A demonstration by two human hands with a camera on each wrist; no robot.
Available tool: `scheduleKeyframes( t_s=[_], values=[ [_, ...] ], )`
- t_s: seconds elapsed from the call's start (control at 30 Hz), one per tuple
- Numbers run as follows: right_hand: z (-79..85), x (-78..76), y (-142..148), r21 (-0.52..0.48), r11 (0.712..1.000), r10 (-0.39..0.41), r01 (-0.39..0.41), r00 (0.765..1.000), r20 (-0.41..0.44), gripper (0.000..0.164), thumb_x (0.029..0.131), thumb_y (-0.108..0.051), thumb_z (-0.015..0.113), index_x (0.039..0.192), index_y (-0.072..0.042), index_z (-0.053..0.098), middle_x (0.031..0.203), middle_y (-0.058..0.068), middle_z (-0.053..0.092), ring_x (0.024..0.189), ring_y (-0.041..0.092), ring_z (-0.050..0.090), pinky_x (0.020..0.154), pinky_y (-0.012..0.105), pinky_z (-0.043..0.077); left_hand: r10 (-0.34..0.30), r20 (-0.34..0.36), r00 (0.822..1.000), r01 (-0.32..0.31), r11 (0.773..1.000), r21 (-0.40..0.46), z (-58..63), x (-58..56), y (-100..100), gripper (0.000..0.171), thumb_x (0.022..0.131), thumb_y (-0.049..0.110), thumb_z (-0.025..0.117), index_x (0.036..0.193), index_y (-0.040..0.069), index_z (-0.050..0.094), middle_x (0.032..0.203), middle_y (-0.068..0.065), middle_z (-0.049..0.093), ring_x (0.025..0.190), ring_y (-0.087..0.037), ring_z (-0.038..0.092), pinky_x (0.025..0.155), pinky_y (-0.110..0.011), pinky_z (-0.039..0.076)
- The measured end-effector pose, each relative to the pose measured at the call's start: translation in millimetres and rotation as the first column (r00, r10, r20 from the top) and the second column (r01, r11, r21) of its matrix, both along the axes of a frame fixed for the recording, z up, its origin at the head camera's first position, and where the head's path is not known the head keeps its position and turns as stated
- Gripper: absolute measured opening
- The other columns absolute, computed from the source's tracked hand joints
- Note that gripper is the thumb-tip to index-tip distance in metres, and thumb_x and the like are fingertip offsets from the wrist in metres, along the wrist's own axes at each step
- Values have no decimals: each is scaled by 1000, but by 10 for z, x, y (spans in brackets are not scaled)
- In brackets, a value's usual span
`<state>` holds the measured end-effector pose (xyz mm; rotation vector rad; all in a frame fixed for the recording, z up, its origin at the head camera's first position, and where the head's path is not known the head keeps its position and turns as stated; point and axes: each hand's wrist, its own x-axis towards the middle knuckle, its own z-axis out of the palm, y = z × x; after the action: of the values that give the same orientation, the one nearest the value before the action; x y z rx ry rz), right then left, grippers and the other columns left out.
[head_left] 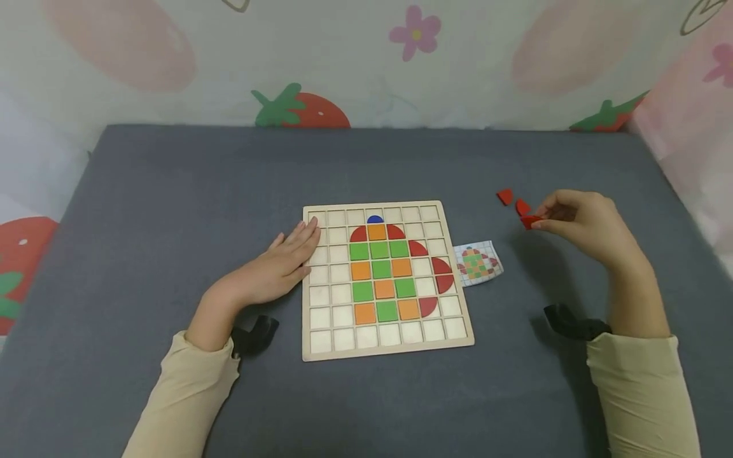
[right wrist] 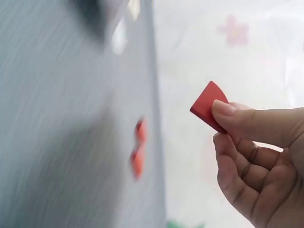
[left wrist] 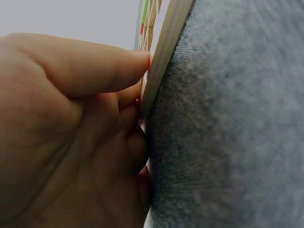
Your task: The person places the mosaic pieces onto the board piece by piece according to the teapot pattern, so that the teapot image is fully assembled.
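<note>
My left hand (head_left: 280, 264) rests with straight fingers on the left edge of a wooden grid board (head_left: 321, 343). In the left wrist view its thumb (left wrist: 109, 69) lies against the board's rim. Green, orange, red and blue pieces fill part of the grid, among them a blue half-round piece (head_left: 375, 219) at the top and red quarter-round pieces (head_left: 443, 283) down the right side. Between thumb and fingertips, my right hand (head_left: 590, 222) pinches a red quarter-round piece (right wrist: 206, 104) above the table. Two more red pieces (head_left: 504, 196) lie close by on the cloth.
A small pattern card (head_left: 481, 262) pokes out from beside the board's right edge. Grey cloth (head_left: 200, 178) covers the table. A strawberry-print curtain (head_left: 458, 63) hangs behind it. Black straps (head_left: 572, 324) sit at both wrists.
</note>
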<state>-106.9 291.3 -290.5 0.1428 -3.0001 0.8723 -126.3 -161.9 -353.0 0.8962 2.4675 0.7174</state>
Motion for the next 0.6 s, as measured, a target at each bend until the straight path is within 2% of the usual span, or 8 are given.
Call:
scheduleKeyframes(
  t_s=[0.17, 0.3, 0.5, 0.6],
  values=[
    [160, -96, -450, -67, 987, 142, -143, 990, -20, 9, 83, -8, 73, 89, -5, 67, 84, 7, 66, 69, 8, 60, 62, 17, 45, 5, 8, 1000, -5, 1000, 5, -11, -8, -2, 59, 102, 15, 39, 149, -1, 8, 157, -15, -3, 143, -29, -7, 111, -53, -2],
    [213, -176, -814, -76, 954, 289, -290, 957, -19, 7, 83, -3, 71, 89, -5, 67, 84, 5, 66, 71, 13, 61, 63, 22, 47, 1, 19, 1000, -1, 1000, 9, -20, -28, -12, 59, 102, 15, 39, 149, -1, 7, 157, -14, -4, 143, -28, -8, 111, -53, -4],
    [202, -278, -1247, -65, 878, 473, -474, 881, -24, 8, 83, -2, 70, 89, -6, 65, 85, 2, 64, 73, 16, 59, 66, 30, 49, 2, 35, 999, -3, 1000, 26, -18, -22, -16, 60, 102, 16, 39, 150, -1, 7, 157, -14, -5, 143, -27, -8, 111, -52, -5],
    [186, -327, -1419, -53, 842, 537, -537, 843, -16, 10, 82, -4, 72, 88, -7, 65, 83, 1, 62, 72, 15, 56, 67, 31, 49, 2, 37, 999, -3, 999, 35, -16, -20, -9, 60, 102, 16, 39, 150, -1, 7, 157, -14, -5, 143, -27, -8, 111, -52, -5]
  ],
)
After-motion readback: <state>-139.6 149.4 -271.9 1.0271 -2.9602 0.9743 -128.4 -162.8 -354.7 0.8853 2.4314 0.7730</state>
